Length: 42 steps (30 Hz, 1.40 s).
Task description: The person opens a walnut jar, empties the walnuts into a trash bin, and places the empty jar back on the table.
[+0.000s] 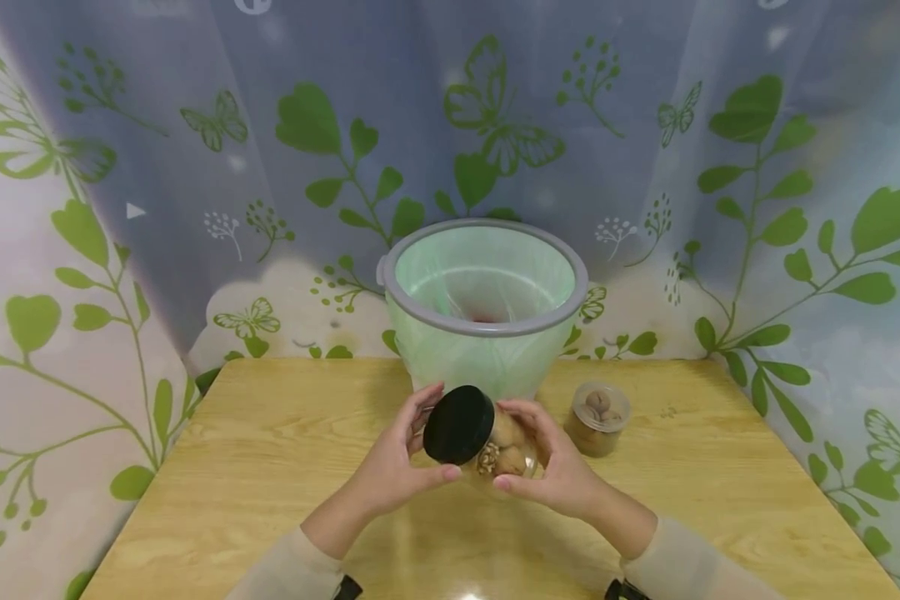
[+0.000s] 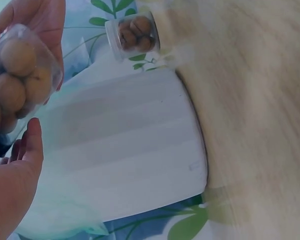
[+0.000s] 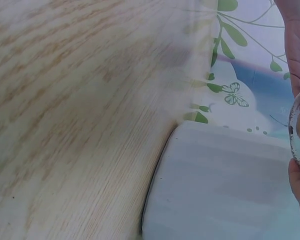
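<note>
A clear jar (image 1: 508,446) of walnuts with a black lid (image 1: 459,425) is held up between both hands, tilted so the lid points left. My left hand (image 1: 405,458) grips around the lid end, thumb below and fingers behind. With its thumb and fingers my right hand (image 1: 555,462) holds the jar's base end. The left wrist view shows the walnuts (image 2: 20,75) through the jar wall; in the right wrist view only the jar's bottom edge (image 3: 294,130) appears. Behind the jar stands a bin (image 1: 487,358) lined with a pale green bag.
A second clear container (image 1: 598,421) of walnuts stands on the wooden table (image 1: 270,467), right of the bin. Inside the bin, something reddish shows at the bottom. A curtain (image 1: 390,100) with leaves and butterflies hangs behind the table's far edge.
</note>
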### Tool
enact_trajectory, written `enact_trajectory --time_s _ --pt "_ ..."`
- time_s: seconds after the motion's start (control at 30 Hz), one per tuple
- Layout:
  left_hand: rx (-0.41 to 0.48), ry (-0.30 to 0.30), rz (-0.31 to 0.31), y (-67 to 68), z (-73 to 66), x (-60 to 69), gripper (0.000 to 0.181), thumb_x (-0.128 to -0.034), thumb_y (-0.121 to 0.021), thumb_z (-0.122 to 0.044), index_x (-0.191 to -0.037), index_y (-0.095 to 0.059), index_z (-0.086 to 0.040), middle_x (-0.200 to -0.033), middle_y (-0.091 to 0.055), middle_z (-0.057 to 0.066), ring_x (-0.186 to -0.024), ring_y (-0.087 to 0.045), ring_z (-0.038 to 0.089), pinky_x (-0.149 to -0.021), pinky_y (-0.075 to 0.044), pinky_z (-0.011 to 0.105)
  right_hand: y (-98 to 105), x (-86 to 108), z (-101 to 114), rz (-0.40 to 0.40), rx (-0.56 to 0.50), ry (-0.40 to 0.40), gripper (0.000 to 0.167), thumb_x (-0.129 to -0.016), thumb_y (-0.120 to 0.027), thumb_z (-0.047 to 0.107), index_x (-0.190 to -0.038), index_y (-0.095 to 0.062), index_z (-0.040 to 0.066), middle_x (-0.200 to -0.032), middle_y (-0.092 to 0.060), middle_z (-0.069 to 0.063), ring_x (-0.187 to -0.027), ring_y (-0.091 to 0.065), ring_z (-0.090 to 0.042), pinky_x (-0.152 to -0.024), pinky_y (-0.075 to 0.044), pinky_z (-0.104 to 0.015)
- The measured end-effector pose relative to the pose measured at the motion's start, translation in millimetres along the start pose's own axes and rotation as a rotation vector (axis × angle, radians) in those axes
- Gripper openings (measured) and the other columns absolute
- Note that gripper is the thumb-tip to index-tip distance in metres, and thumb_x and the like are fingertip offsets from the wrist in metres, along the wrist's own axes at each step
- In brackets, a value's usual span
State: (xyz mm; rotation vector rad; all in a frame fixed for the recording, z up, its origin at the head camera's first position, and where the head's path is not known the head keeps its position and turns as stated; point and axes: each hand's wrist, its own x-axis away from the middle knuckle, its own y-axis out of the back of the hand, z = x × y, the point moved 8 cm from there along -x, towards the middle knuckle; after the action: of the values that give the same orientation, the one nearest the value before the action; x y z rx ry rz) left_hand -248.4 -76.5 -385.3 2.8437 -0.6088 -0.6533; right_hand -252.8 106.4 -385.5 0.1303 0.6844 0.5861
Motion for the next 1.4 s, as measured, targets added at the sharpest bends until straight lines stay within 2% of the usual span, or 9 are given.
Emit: enact_trajectory --time_s 0.1,0.27,0.47,0.73,1.13,1.4 --pt "-0.032 -0.027 0.012 0.5 -3.3 0.6 0.091 -0.0857 -0.082 -0.031 -0.156 -0.028 -0.011 -0.158 -0.035 0.009 -0.14 -0.039 0.027 -0.107 -0.043 0.039 1 3.0 -1 -0.012 -0.001 -0.014 0.081 -0.079 -0.079 -0.009 -0.147 -0.034 0.001 -0.14 -0.052 -0.01 -0.125 -0.053 -0.015 -0.104 -0.042 -0.025" --pt "-0.101 -0.091 0.019 1.0 -9.0 -1.2 0.088 -0.0843 -0.083 -0.023 -0.155 -0.032 -0.014 -0.156 -0.038 0.003 -0.137 -0.039 0.024 -0.101 -0.046 0.037 2 5.2 -3 -0.017 -0.012 -0.045 0.079 -0.081 -0.079 -0.005 -0.147 -0.036 0.002 -0.14 -0.052 -0.01 -0.125 -0.053 -0.016 -0.103 -0.043 -0.025" --pt "-0.187 -0.15 0.026 0.9 -15.7 -5.5 0.084 -0.0843 -0.082 -0.023 -0.154 -0.036 -0.015 -0.151 -0.043 0.0 -0.133 -0.043 0.023 -0.099 -0.047 0.039 4 5.0 -3 -0.018 -0.025 -0.055 0.077 -0.083 -0.08 0.0 -0.146 -0.036 0.002 -0.139 -0.053 -0.009 -0.124 -0.053 -0.016 -0.103 -0.043 -0.026" --pt "-0.253 -0.084 0.015 2.7 -18.4 -7.1 0.081 -0.0859 -0.08 -0.037 -0.154 -0.04 -0.019 -0.153 -0.041 -0.003 -0.133 -0.043 0.019 -0.1 -0.044 0.041 4 3.3 -2 -0.005 -0.02 -0.036 0.078 -0.081 -0.078 -0.007 -0.146 -0.035 0.001 -0.139 -0.053 -0.007 -0.124 -0.053 -0.016 -0.104 -0.043 -0.026" --pt "-0.267 -0.052 -0.036 1.9 -24.3 -9.3 0.081 -0.0857 -0.079 -0.035 -0.154 -0.04 -0.016 -0.149 -0.043 -0.003 -0.126 -0.045 0.019 -0.099 -0.041 0.041 6 -0.7 4 -0.013 0.015 0.028 0.082 -0.077 -0.079 -0.011 -0.146 -0.035 -0.002 -0.141 -0.051 -0.004 -0.122 -0.053 -0.014 -0.103 -0.043 -0.025" --pt "-0.259 -0.009 -0.082 0.5 -24.2 -9.1 0.08 -0.0848 -0.081 -0.032 -0.153 -0.041 -0.015 -0.147 -0.044 0.002 -0.133 -0.044 0.021 -0.104 -0.04 0.051 6 -0.3 3 -0.025 0.019 0.035 0.082 -0.078 -0.079 -0.011 -0.146 -0.034 -0.003 -0.143 -0.05 -0.003 -0.123 -0.053 -0.014 -0.101 -0.044 -0.025"
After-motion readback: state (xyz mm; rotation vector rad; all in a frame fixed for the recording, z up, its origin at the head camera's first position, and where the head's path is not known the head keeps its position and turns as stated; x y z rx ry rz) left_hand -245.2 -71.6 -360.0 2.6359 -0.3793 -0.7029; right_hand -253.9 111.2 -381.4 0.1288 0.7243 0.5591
